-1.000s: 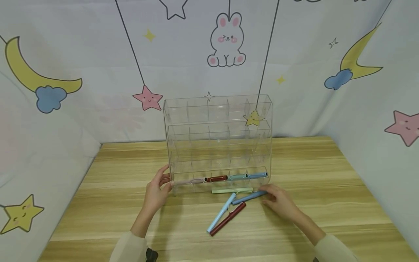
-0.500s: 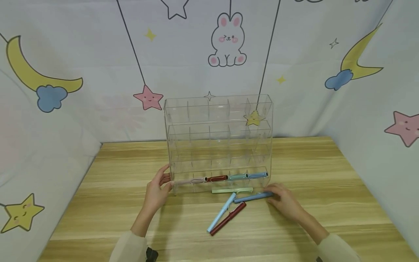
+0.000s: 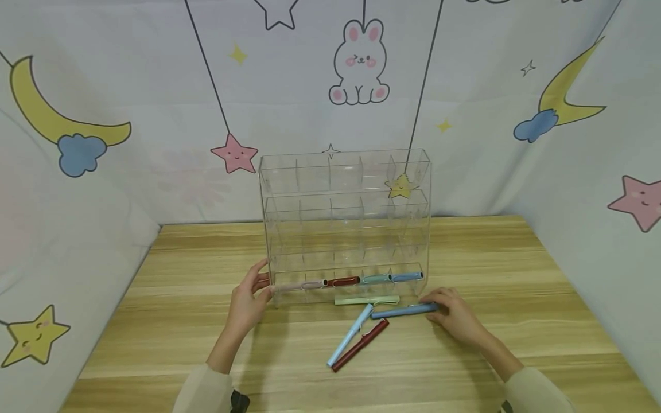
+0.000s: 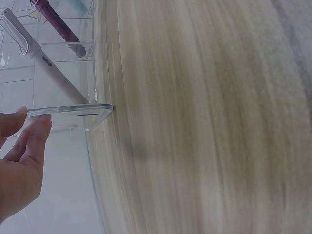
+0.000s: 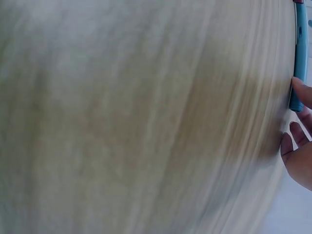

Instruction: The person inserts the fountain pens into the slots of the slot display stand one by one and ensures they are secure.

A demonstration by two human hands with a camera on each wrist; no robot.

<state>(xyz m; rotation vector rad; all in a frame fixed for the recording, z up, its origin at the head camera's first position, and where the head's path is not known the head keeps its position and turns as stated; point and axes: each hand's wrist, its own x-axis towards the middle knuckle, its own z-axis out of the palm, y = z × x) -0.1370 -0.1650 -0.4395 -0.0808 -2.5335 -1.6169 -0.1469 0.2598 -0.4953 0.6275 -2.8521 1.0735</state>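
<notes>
A clear acrylic display rack with divided tiers stands on the wooden table. My left hand holds its left side panel; in the left wrist view, the thumb and fingers pinch the panel's edge. In the bottom tier lie a pale pink pen, a dark red pen, a green pen and a light blue pen. At the rack's front right, my right hand pinches the right end of a blue pen, which lies on or just above the table.
Between the hands, a pale green pen lies along the rack's front. Nearer me, a light blue pen and a dark red pen lie slantwise. A printed white cloth hangs behind the table and at both sides.
My right hand has moved a little to the right and toward me, drawing the blue pen along and turning it closer to level. The left hand stays on the rack.
</notes>
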